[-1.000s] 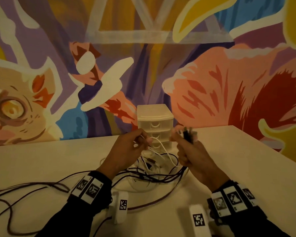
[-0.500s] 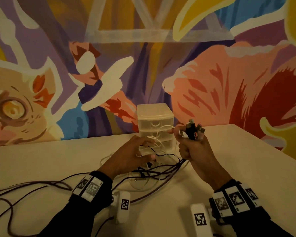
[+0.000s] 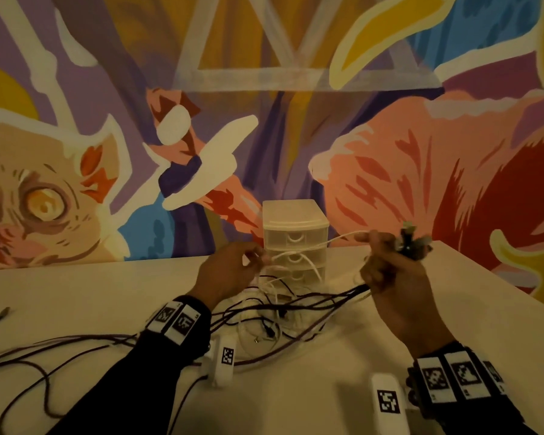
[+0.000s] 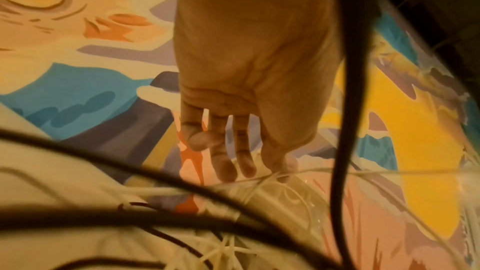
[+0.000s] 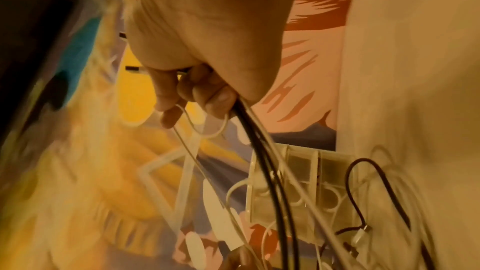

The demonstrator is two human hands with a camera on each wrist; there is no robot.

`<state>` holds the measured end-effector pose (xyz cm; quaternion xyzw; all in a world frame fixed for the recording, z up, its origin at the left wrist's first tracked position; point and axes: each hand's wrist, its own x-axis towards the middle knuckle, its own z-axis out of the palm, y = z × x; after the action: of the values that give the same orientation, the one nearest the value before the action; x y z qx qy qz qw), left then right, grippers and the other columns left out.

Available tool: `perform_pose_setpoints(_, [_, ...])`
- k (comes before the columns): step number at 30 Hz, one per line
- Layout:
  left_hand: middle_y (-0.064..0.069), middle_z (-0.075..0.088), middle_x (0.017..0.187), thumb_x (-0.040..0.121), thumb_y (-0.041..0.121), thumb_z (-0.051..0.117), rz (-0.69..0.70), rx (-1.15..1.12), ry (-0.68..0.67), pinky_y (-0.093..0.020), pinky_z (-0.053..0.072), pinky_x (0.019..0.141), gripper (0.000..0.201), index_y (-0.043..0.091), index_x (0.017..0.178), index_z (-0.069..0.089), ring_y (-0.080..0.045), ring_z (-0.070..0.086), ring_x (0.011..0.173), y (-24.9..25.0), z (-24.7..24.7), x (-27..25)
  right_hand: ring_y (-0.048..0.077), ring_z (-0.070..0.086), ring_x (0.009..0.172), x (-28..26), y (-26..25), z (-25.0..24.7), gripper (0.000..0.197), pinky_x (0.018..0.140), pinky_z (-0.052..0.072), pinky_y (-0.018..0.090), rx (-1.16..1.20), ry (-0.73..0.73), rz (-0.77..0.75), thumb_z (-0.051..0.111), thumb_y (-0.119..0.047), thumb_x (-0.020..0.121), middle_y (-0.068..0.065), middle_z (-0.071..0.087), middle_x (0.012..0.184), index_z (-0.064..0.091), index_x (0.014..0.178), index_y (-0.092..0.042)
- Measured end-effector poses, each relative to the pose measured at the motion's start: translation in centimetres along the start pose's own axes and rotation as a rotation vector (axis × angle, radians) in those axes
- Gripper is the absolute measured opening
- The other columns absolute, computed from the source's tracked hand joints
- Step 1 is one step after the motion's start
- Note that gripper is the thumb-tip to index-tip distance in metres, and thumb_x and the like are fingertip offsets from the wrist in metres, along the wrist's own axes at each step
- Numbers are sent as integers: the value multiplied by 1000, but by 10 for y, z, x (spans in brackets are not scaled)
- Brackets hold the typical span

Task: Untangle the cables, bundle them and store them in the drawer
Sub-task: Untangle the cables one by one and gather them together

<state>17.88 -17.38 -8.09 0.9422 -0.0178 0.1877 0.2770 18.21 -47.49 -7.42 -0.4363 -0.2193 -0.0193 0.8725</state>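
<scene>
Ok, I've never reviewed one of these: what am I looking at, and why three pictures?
No machine here: a person works with bare hands and wears three cameras. The wide picture comes from the head; the two close ones look along each wrist.

On the pale table lies a tangle of dark cables and white cables, before a small plastic drawer unit, drawers closed.

The right hand grips a bunch of cable ends, plugs sticking up. The left hand pinches a white cable that stretches across to the right fingers. Wristbands carry printed marker squares.
</scene>
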Motion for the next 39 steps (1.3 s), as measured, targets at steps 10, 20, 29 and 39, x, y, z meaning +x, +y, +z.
perform_pose_setpoints(10, [3,62,88,114,27,45,-104,-350,18,-28,45,72,23,14,103,61,-12,54,80,27,-16,9,11,20,44,14,18,-26,24,49,12,33,-255,174,218,67,-17,102,-5,24,55,75,102,5])
perform_pose_setpoints(20, [2,51,90,116,29,41,191,-592,-334,-25,42,72,26,7,106,54,-23,39,79,7,-26,-13,9,24,49,12,28,-29,21,44,23,25,-340,410,278,73,-26,101,-7,28,58,81,103,-7])
perform_pose_setpoints(29, [12,74,99,109,27,60,141,29,-143,-30,54,86,13,27,100,69,-7,68,95,-9,-21,4,11,16,50,9,19,-16,28,50,13,31,-119,218,151,69,-29,103,-3,19,62,80,115,-6])
perform_pose_setpoints(39, [9,77,91,112,37,51,14,-436,-14,-22,56,74,27,15,114,66,-11,72,87,24,-41,3,11,20,53,8,22,-16,25,48,20,28,-290,338,173,73,-34,102,-5,23,64,79,109,-10])
